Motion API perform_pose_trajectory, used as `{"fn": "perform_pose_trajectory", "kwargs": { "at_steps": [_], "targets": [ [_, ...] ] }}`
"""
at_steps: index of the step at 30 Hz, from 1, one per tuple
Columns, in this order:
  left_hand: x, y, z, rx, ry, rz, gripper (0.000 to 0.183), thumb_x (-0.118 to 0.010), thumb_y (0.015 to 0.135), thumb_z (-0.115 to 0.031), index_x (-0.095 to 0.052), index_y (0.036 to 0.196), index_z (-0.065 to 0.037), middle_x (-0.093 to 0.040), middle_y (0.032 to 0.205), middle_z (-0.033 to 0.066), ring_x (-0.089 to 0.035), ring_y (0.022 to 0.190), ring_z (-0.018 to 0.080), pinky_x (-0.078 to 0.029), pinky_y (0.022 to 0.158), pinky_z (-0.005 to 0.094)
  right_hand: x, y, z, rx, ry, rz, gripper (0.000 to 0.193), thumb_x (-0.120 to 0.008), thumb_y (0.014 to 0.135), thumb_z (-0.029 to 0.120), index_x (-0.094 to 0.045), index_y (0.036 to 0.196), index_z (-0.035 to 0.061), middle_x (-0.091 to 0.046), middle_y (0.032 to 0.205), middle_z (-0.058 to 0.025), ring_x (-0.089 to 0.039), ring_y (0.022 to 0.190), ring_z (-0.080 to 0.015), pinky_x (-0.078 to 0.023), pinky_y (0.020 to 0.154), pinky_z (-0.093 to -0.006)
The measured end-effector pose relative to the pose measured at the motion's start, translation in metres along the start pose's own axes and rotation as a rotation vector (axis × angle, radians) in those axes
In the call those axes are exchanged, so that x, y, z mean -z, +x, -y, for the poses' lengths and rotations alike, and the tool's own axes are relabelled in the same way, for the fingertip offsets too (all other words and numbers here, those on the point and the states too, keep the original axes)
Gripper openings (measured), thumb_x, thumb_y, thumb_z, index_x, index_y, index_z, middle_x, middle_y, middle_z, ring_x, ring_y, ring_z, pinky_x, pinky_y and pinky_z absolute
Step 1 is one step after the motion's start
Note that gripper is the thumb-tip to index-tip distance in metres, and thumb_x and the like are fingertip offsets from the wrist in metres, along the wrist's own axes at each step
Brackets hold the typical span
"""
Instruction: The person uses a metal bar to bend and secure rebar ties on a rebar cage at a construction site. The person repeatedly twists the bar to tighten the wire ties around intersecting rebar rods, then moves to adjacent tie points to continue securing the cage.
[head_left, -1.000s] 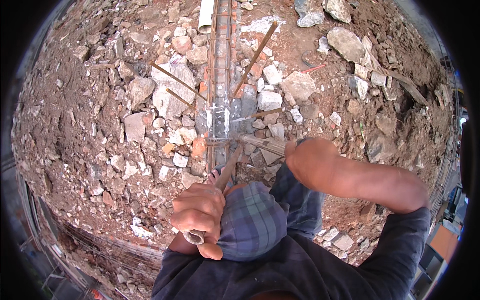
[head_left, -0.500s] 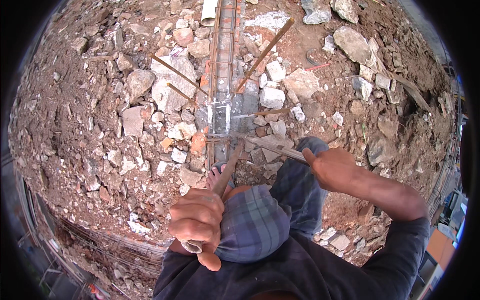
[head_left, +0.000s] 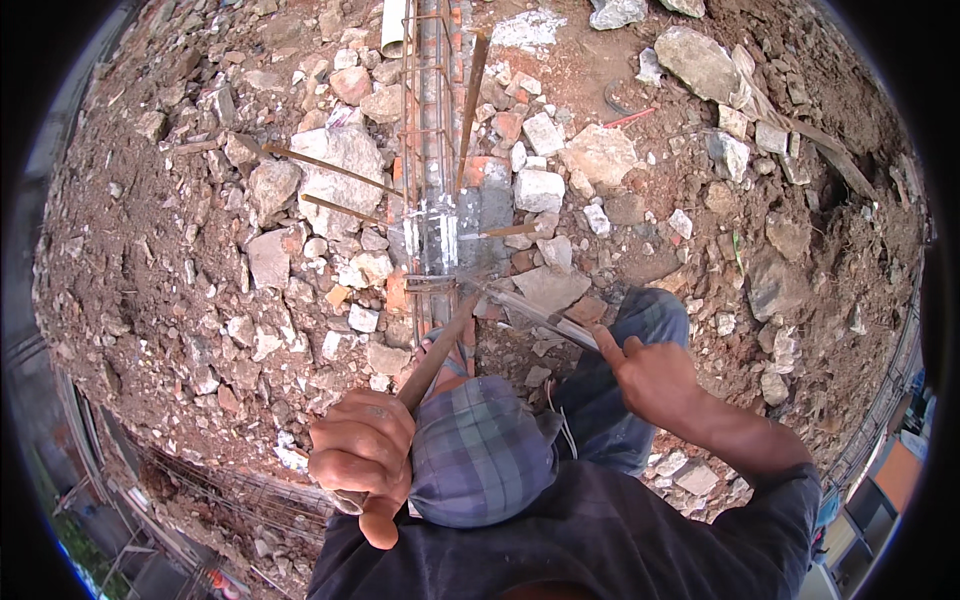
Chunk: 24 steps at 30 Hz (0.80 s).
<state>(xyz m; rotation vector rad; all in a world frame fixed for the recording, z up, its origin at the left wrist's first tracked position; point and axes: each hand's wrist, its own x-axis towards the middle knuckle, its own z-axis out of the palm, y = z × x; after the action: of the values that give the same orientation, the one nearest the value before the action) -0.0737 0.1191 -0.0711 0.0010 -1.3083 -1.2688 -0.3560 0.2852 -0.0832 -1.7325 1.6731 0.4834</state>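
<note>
My left hand is closed round a long brown bar-like handle, whose rounded end sticks out below the fist. My right hand grips a long greyish handle, thumb lying along it. The two handles slant toward each other and nearly meet beside the steel rebar cage; blur there hides whether they join and what tool they belong to. The cage runs away from me along a narrow trench, over grey, white-splashed masonry.
Rusty rebar stubs stick up around the cage, more rods on its left. Broken stones and loose soil lie on both sides. A white pipe lies at the far end. My plaid-covered knee is between my arms.
Both hands have come slightly left in the picture, the left one also lower, and the handles have moved with them. The whole view has shifted a little.
</note>
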Motion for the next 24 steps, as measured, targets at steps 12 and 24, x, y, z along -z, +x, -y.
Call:
{"fn": "perform_pose_trajectory", "kwargs": {
  "at_steps": [12, 24],
  "targets": [
    [0.008, 0.006, 0.003, 0.037, 0.077, -0.025, 0.056, -0.068, 0.094, -0.062, -0.048, 0.077, -0.013, -0.046, 0.056, -0.0077, -0.046, 0.041, 0.0040, -0.036, 0.036, 0.0206, -0.113, 0.017, -0.060, 0.028, 0.187, -0.172, 0.068, -0.066, 0.090, 0.018, -0.042, 0.154, 0.0134, -0.067, 0.094, -0.0130, -0.070, 0.070, -0.0352, -0.055, 0.057, -0.0484],
    [0.012, 0.014, 0.023, 0.091, 0.042, 0.143, 0.056, -0.069, 0.094, -0.060, -0.047, 0.073, -0.012, -0.046, 0.053, -0.0071, -0.044, 0.038, 0.0064, -0.036, 0.035, 0.0228, -0.125, 0.068, -0.130, 0.008, 0.087, -0.096, 0.058, -0.066, 0.095, 0.031, -0.048, 0.148, 0.0198, -0.071, 0.103, -0.0136, -0.071, 0.082, -0.0378, -0.055, 0.069, -0.0531]
  ]
}}
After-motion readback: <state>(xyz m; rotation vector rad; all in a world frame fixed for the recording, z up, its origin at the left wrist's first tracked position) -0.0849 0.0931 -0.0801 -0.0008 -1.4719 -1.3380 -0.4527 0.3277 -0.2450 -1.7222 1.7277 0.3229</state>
